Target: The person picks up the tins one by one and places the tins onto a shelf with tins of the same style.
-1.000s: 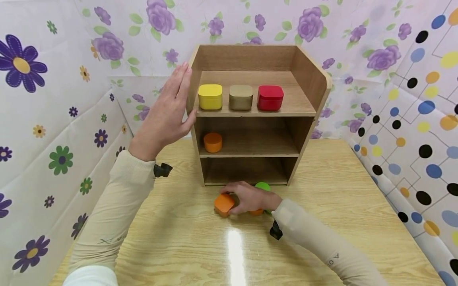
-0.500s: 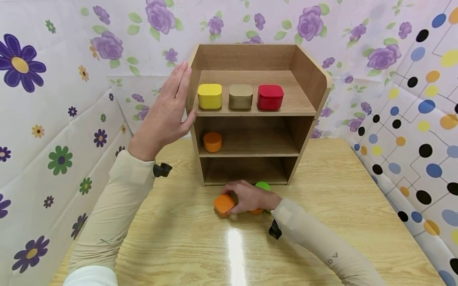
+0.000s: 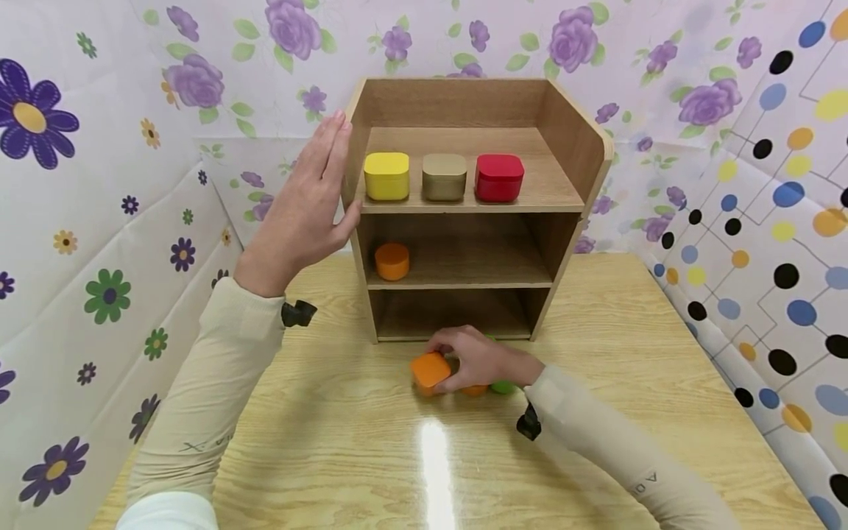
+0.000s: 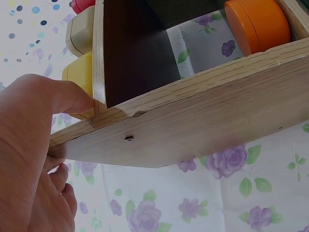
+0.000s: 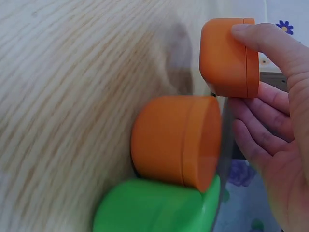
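My right hand [image 3: 473, 357] pinches a rounded-square orange box with a lid [image 5: 224, 58] between thumb and fingers. A shadow lies on the wood beside this box. In the right wrist view, a round orange box [image 5: 169, 137] and a green box [image 5: 149, 208] sit close by on the table; my hand partly hides both in the head view. My left hand [image 3: 298, 195] rests against the left side panel of a small wooden shelf unit [image 3: 583, 147]. Its fingers point up straight along the panel, and the thumb touches the front edge [image 4: 91, 104].
On the top shelf stand a yellow box [image 3: 387, 177], a khaki box [image 3: 444, 177] and a red box [image 3: 500, 178] in a row. Another round orange box [image 3: 392, 262] is at the left of the middle shelf. Patterned cloth walls surround the wooden table [image 3: 331, 442].
My right hand has shifted slightly right and up in the head view, carrying the rounded-square orange box. The left hand stays at the shelf's side.
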A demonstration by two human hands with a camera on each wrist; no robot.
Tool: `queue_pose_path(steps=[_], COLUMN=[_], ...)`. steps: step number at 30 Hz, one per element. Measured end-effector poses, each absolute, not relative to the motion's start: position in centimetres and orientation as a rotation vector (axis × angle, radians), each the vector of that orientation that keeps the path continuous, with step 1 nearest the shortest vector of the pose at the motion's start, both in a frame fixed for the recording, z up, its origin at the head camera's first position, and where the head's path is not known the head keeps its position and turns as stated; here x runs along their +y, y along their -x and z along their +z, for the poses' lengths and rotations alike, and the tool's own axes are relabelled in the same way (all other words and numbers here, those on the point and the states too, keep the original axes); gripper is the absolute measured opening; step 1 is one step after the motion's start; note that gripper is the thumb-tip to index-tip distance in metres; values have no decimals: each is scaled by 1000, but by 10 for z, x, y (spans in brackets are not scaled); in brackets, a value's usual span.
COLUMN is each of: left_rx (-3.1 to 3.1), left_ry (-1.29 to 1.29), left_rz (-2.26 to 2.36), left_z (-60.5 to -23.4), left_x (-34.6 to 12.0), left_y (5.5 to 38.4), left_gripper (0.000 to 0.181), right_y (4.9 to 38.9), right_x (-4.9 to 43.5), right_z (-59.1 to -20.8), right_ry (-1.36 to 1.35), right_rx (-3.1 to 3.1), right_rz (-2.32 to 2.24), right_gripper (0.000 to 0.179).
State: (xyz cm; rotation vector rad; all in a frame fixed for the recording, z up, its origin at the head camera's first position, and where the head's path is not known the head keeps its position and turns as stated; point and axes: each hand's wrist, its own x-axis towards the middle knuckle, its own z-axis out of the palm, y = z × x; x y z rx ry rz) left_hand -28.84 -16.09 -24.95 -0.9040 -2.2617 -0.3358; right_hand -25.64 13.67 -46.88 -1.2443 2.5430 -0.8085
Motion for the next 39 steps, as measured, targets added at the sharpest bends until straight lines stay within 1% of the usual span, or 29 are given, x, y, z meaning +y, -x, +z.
queue_pose_path(steps=[10, 14, 20, 23, 31, 39], left_rx=[-2246, -2251, -2247, -2244, -2260, -2261], left_ry=[908, 909, 920, 921, 912, 912], left_rz=[-338, -342, -337, -332, -334, -342], left_z=[-248, -248, -248, -248, -250, -250], left_x=[-161, -161, -160, -160, -162, -162], left_y=[289, 289, 289, 289, 289, 289], left_gripper=[83, 83, 82, 82, 83, 84], right_y=[246, 237, 222, 217, 214, 213], right_x=[169, 179, 195, 202, 219, 237], right_z=[-435, -416, -377, -356, -305, -257], right_ry=[1243, 1268, 1299, 1267, 1180, 1200], right_rx=[2590, 2621, 2649, 2649, 2678, 2835], right_rz=[-773, -724, -661, -659, -619, -523], right_gripper=[54, 54, 55, 54, 52, 51])
